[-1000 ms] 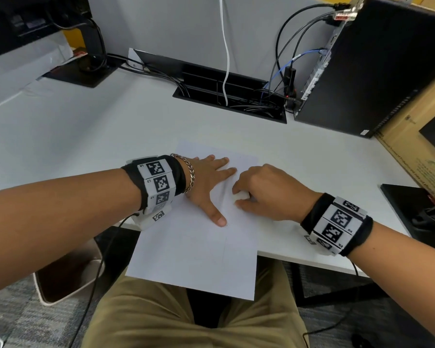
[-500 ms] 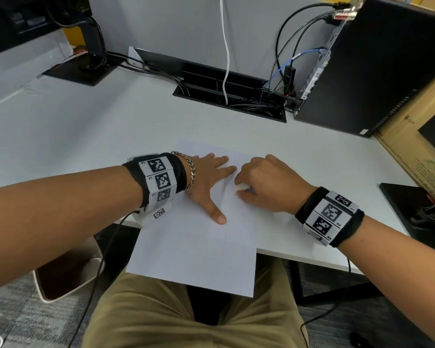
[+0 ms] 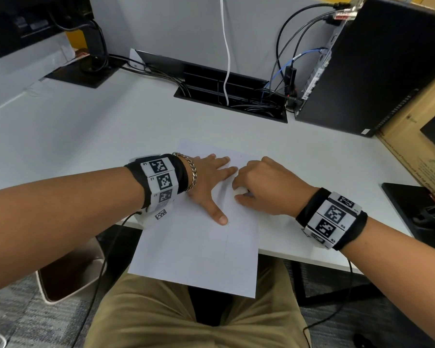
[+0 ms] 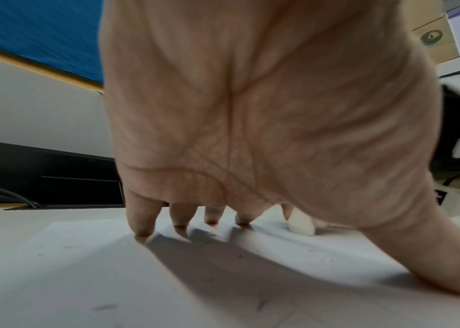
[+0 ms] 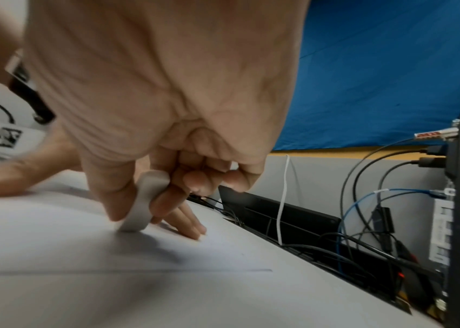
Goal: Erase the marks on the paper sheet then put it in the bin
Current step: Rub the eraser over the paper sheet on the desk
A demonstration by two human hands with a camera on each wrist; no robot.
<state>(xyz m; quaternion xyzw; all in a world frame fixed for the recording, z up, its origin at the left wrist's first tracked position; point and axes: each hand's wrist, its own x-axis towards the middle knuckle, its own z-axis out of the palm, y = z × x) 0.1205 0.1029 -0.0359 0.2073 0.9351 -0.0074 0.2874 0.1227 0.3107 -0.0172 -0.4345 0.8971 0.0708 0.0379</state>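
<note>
A white paper sheet [image 3: 199, 249] lies on the desk, its near half hanging over the front edge above my lap. Faint pencil lines [image 5: 167, 270] cross it. My left hand [image 3: 211, 179] lies flat on the sheet with fingers spread, pressing it down; its fingertips [image 4: 141, 230] touch the paper. My right hand [image 3: 259, 187] pinches a white eraser [image 5: 145, 199] between thumb and fingers, its lower end against the paper just right of the left fingers. The eraser [image 4: 301, 222] also shows in the left wrist view.
A white bin [image 3: 68, 275] stands on the floor under the desk at the left. A black computer tower [image 3: 377, 64] with cables stands at the back right, a cable tray [image 3: 231, 96] behind the sheet, and a cardboard box [image 3: 419, 151] at the right.
My right hand with the eraser has slid slightly back and forth over the sheet near the left fingers. The left hand and the sheet stay put.
</note>
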